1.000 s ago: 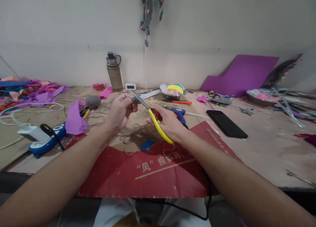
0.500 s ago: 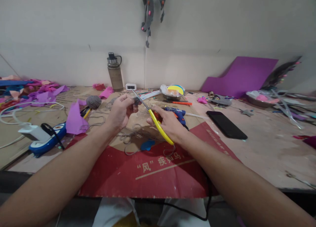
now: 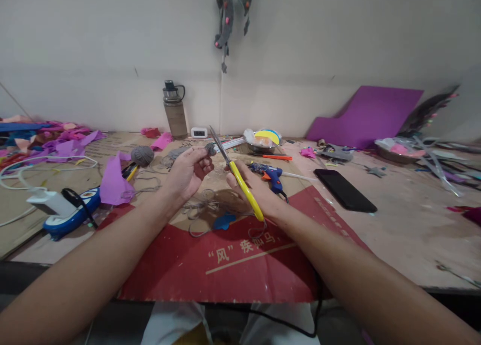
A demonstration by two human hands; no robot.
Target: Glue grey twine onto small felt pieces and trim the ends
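Observation:
Between thumb and index finger, my left hand [image 3: 188,174] pinches a small grey piece [image 3: 210,149]. My right hand [image 3: 251,186] is wrapped round the yellow-handled scissors [image 3: 246,191], whose blades point up and a little left, just right of the grey piece and apart from it. Loose grey yarn [image 3: 203,205] lies below my hands, beside a blue cut-out [image 3: 224,221] on the red and brown cardboard [image 3: 240,280]. A grey yarn ball [image 3: 142,155] rests left of my left hand. Behind my right hand is a blue glue gun [image 3: 275,177].
A bottle [image 3: 175,112] and a small white clock [image 3: 199,132] stand at the back. On the right lie a black phone [image 3: 344,190] and a bowl [image 3: 398,152]. Left are a blue power strip [image 3: 73,212], cables and coloured scraps [image 3: 63,139].
The scissors have moved away from the grey piece and now point more upright. The grey piece shows more clearly in my left fingers, and my left hand has turned slightly.

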